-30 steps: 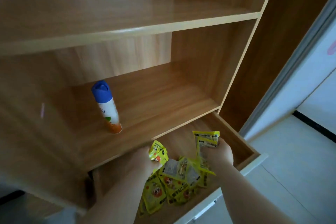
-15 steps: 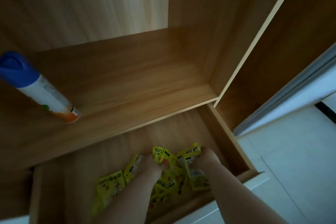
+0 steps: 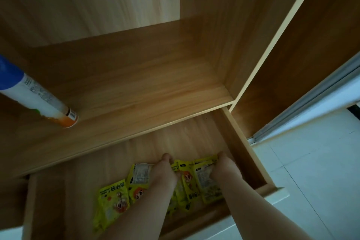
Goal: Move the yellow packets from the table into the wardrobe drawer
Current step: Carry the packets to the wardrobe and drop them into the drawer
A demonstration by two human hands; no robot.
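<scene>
Yellow packets [image 3: 115, 198] lie spread on the drawer [image 3: 241, 154] floor, toward its front right corner. Left grip [image 3: 167, 165] and right grip [image 3: 224, 167] are down among them, probably settling the pile. Fingers are hidden, so can't tell if clamped or apart. Spray can [image 3: 37, 99] stands at the shelf's [image 3: 136, 93] left edge.

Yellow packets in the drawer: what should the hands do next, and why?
Probably draw both hands up and out: the yellow packets already lie on the drawer floor, with the left hand and right hand down among them.

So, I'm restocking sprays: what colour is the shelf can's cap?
Blue cap on the spray can, clearest in the head view.
</scene>
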